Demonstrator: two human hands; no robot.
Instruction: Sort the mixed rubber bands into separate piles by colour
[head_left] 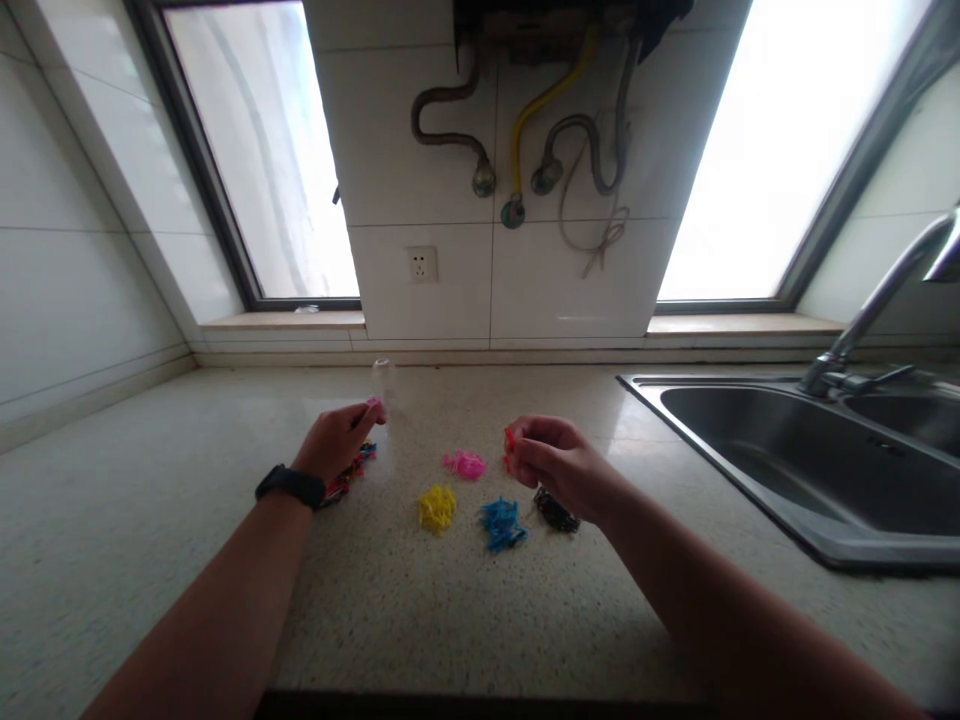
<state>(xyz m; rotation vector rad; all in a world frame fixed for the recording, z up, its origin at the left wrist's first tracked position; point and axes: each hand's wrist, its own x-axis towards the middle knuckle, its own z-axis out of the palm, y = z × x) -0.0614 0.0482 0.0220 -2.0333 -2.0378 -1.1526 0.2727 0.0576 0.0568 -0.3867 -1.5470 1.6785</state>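
A pink piece is pinched by the left hand, near a mixed pile; a red piece is held in the fingers of the right hand. A pink pile, yellow pile, blue pile and black pile are spread on the worktop.

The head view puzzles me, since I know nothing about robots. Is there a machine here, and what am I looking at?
There is no machine here: these are a person's two bare hands, seen by a camera worn on the head, looking forward and down. On the pale counter lie small piles of thin pieces: a pink pile, a yellow pile, a blue pile and a black pile. A mixed-colour pile is partly hidden by the left hand, which pinches something pink. The right hand holds something red at its fingertips. What the pieces are is too small to tell. To the right is a metal sink.
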